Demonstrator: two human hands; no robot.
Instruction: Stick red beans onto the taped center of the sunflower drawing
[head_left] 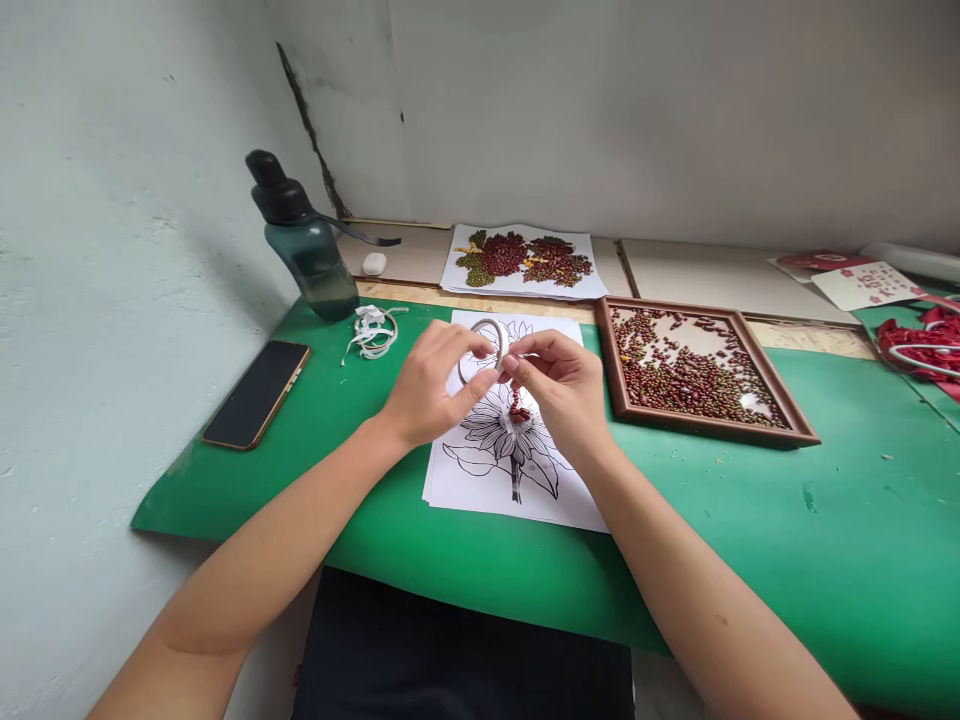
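My left hand is closed around a thin roll of white tape, which stands on edge between the fingers and thumb. On the roll's right side, my right hand pinches with thumb and forefinger at its rim; whether a loose tape end is between them is too small to tell. Both hands are over a white sheet printed with a black-line flower. A few red beans lie at the flower's centre, running up in a short row. The hands and the roll hide part of the drawing.
A brown-framed tray of mixed red and green beans sits right of the sheet. Bean-covered artwork lies behind. To the left are a phone, a dark bottle, white tape scraps and a small white case.
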